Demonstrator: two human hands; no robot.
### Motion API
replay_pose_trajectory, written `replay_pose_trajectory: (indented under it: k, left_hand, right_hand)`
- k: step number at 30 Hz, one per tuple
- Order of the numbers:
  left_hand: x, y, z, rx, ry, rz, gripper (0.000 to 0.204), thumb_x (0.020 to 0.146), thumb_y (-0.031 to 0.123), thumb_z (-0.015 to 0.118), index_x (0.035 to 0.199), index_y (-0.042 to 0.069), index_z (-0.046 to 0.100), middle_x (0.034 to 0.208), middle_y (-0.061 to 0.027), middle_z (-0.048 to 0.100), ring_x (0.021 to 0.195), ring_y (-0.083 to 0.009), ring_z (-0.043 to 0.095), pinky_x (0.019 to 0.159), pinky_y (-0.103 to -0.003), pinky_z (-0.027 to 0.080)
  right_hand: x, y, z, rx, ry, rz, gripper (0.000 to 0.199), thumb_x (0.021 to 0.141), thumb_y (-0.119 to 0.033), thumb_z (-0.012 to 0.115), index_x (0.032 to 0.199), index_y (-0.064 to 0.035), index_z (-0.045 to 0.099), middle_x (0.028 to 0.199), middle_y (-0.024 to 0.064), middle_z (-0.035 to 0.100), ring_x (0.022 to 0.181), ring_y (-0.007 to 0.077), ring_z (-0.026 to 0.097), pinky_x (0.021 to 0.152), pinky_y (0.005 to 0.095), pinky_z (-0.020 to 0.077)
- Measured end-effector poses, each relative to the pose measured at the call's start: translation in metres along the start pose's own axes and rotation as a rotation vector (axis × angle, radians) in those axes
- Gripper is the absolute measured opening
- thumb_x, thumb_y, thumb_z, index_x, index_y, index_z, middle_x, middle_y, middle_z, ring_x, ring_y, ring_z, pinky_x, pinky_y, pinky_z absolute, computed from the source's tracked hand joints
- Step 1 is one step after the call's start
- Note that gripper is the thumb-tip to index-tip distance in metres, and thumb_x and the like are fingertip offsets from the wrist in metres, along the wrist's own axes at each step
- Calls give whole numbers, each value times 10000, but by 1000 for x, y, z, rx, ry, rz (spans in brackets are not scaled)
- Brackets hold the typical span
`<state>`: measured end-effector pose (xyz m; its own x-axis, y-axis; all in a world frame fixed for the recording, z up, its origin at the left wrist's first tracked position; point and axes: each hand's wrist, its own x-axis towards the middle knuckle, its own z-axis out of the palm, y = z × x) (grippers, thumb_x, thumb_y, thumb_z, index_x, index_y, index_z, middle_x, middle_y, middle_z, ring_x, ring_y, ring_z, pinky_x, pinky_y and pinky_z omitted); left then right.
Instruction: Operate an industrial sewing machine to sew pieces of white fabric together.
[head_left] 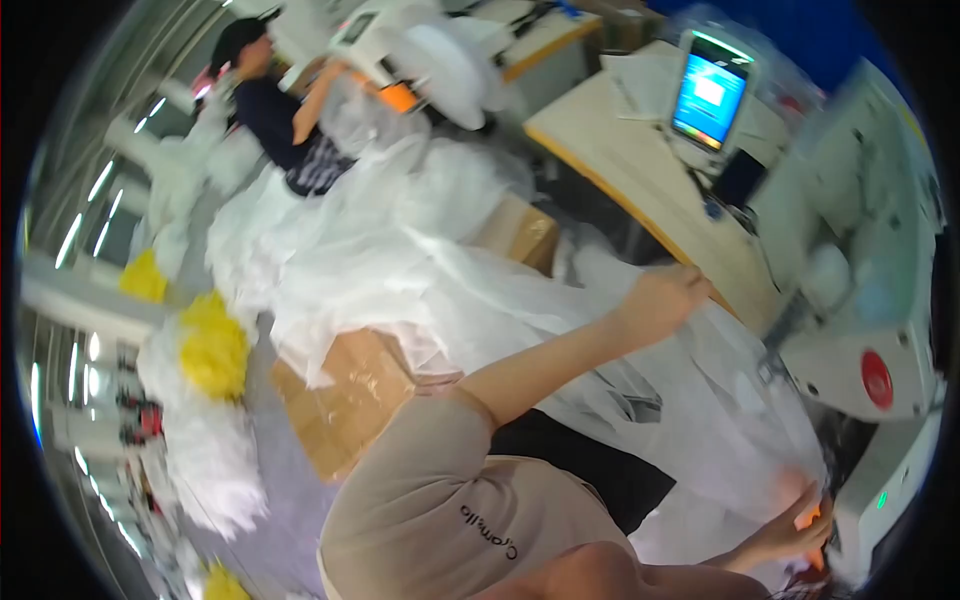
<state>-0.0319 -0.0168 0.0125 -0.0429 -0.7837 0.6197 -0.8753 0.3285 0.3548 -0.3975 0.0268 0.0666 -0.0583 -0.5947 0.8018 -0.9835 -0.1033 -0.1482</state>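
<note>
Sheer white fabric (520, 310) spreads across my lap and up to the sewing machine (860, 340) at the right. My left hand (665, 300) is beside the table's edge with its fingers pinched together on the fabric. Lower right, close to the machine's base, my right hand (790, 530) is curled round a small orange object (813, 520). Blur and the fingers hide most of that object, so its kind is unclear. A fold of the white fabric lies just beside this hand.
A wooden-edged worktable (600, 150) carries a lit touch screen (712, 92) and a dark phone-like device (738, 178). Cardboard boxes (345, 395) lie under the fabric. Fluffy white and yellow heaps (213, 345) stand at the left. A co-worker (275, 110) sits at another machine.
</note>
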Motion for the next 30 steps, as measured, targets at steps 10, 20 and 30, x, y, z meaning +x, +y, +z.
replay_pose_trajectory:
  k: [10,20,30]
  left_hand:
    - [-41,-25,-28,170,-172,-306,78,670,65,562,739,34,581,716,-104,581,719,-296,581,627,-402,483]
    - [-106,-75,-32,214,-211,-575,125,730,82,501,774,20,600,815,-181,602,827,-338,597,706,-435,480]
    - [-92,-75,-75,263,-107,-520,139,805,-1,494,925,31,557,921,-186,581,837,-401,563,702,-450,459]
  right_hand:
    - [-29,6,83,444,-812,-188,308,964,-206,428,1198,-9,462,1165,153,538,1044,264,534,881,323,410]
    - [-49,-26,70,389,-618,41,366,978,-268,393,1217,3,450,1179,198,560,1035,299,565,875,353,430]
    - [0,-89,54,721,-724,386,211,914,-144,528,1080,-16,503,940,135,584,864,268,553,801,331,421]
